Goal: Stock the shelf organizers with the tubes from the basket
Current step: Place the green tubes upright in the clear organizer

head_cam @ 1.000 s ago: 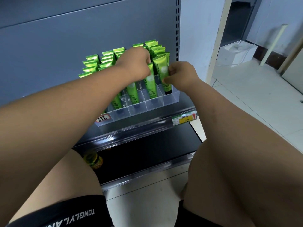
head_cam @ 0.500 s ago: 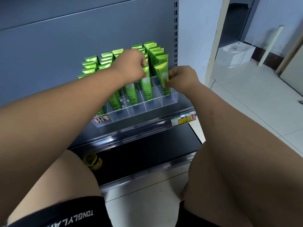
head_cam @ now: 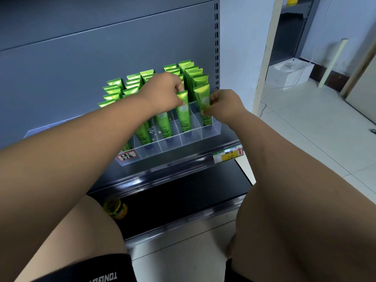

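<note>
Your left hand [head_cam: 162, 92] pinches one tube [head_cam: 183, 110], your right hand [head_cam: 224, 107] a second tube [head_cam: 202, 98], fingers [head_cam: 212, 98] steadying both upright to seat, caps apparently down, in front slots of the organizer [head_cam: 191, 139] at the right end of the shelf [head_cam: 225, 139].

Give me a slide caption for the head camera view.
Left hand grips the top of one green tube while right hand pinches the rightmost front tube in the clear shelf organizer.
</note>
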The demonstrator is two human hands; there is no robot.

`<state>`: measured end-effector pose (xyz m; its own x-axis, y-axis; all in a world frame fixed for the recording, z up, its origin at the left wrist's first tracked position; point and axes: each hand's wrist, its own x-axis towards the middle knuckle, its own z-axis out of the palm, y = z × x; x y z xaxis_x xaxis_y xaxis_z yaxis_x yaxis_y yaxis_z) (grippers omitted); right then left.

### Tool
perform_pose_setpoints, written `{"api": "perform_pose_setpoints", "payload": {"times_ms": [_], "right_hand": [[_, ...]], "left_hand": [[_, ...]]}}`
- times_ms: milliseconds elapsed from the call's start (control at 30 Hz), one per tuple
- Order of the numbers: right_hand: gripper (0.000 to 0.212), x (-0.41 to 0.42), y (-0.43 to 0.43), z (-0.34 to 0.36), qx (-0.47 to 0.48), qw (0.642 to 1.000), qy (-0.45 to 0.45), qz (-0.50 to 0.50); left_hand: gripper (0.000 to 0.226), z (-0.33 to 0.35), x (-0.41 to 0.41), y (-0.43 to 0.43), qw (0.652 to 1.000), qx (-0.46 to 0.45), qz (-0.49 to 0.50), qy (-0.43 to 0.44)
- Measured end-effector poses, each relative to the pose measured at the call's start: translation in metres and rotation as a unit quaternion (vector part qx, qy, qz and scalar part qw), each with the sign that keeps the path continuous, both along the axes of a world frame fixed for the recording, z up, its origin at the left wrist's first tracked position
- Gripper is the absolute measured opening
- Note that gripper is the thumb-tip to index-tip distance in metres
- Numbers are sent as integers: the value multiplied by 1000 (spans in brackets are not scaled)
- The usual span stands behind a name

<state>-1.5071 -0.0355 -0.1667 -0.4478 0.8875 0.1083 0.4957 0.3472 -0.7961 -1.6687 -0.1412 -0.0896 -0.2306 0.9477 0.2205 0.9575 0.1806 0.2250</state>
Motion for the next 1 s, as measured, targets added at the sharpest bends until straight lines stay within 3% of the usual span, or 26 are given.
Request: {"api": "perform_pose_setpoints", "payload": {"times_ms": [200,433,700,900,1000], "right_hand": [[23,1,-1,1,-5,1000,-3,6],[42,0,-5,3,16,1000,-8,-7],[23,-4,-16,4,51,998,-42,-20],[31,1,-35,15,109,990,-58,-72],[59,4,-47,17,155,982,-77,-73]], "left_hand": [[25,0,-7,-1,1000,-2,-1,-11],[25,-4,-7,-4,1000,14,7,-1],[24,-4,-1,-11,1000,8,9,-9],[27,-4,-1,-16,999,29,11,-16],[31,-1,4,-26,997,70,15,28]]}}
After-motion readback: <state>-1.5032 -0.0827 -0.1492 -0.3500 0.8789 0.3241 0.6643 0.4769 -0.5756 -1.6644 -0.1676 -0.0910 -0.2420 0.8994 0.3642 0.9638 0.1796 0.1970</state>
